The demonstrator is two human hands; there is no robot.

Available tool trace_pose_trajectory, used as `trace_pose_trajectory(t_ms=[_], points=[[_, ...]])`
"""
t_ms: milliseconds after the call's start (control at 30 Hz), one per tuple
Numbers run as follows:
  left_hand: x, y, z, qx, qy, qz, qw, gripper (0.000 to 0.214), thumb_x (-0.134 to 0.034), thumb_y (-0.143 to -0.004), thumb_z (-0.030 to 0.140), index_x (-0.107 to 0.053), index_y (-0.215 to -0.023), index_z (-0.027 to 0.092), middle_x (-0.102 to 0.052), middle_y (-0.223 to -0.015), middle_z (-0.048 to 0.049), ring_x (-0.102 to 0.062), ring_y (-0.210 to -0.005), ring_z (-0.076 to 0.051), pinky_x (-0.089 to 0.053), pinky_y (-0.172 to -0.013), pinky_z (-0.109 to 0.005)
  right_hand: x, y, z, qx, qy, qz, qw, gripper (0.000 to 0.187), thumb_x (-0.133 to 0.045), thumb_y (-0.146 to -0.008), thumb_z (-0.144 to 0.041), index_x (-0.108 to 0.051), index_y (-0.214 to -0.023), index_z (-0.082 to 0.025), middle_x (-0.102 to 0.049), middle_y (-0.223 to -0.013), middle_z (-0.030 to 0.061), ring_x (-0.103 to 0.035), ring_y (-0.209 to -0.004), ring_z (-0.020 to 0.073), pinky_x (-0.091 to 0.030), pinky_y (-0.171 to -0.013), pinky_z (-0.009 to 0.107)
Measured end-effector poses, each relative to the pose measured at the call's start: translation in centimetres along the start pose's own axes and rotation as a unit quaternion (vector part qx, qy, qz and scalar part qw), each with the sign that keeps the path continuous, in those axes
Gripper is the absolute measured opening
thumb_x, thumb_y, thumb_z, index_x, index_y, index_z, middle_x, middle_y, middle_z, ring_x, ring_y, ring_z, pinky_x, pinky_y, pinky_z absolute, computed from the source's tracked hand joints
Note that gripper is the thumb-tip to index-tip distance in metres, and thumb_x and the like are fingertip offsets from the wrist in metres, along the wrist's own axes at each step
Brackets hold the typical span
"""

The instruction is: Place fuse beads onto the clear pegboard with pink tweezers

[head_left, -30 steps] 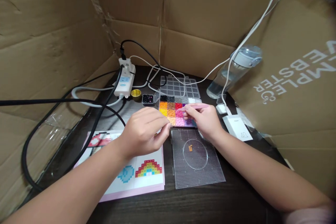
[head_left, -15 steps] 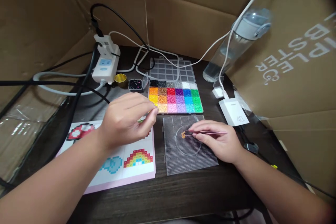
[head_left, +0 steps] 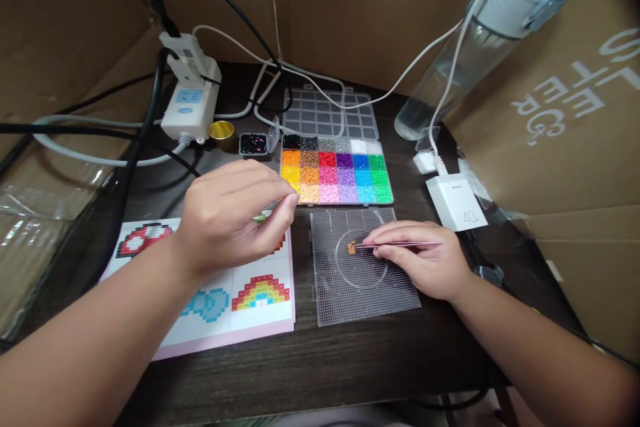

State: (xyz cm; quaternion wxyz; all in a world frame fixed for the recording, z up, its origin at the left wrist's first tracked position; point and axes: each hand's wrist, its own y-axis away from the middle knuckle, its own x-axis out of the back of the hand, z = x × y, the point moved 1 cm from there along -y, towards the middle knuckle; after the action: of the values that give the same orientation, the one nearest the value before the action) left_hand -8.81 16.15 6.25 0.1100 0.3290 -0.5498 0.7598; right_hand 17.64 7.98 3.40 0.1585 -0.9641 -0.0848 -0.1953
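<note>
Bead box (head_left: 337, 170) lay open, its compartments filled by colour.
Right hand (head_left: 425, 263) pinched tweezers (head_left: 395, 244) over the pegboard (head_left: 365, 293); left hand (head_left: 233, 217) pinched something small, perhaps a bead.

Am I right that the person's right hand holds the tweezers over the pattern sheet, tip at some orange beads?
Not quite. The head view shows the right hand holding the tweezers over the clear pegboard, not the pattern sheet; the tip is at the orange beads.
</note>
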Motion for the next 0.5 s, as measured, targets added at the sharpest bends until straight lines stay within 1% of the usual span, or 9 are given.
trace_pose_trajectory(t_ms=[200, 500], points=[[0.01, 0.01, 0.03, 0.007, 0.005, -0.003, 1.000, 0.012, -0.064, -0.079, 0.011, -0.062, -0.079, 0.022, -0.068, -0.072, -0.0007, -0.065, -0.063, -0.017, -0.056, -0.062, -0.034, -0.10, -0.01, 0.16, -0.009, 0.003, -0.003, 1.000, 0.014, -0.072, -0.082, -0.015, -0.081, -0.089, -0.024, -0.080, -0.087, 0.0057, -0.076, -0.080, 0.0198, -0.064, -0.075, 0.031], [0.10, -0.01, 0.11, 0.006, 0.006, -0.002, 1.000, 0.015, -0.064, -0.080, 0.009, -0.061, -0.083, 0.023, -0.067, -0.073, -0.0009, -0.065, -0.065, -0.017, -0.055, -0.062, -0.034, -0.11, 0.01, 0.16, -0.002, 0.001, -0.004, 1.000, 0.017, -0.073, -0.080, -0.010, -0.081, -0.088, -0.023, -0.080, -0.086, 0.0059, -0.076, -0.079, 0.0183, -0.064, -0.074, 0.028]])
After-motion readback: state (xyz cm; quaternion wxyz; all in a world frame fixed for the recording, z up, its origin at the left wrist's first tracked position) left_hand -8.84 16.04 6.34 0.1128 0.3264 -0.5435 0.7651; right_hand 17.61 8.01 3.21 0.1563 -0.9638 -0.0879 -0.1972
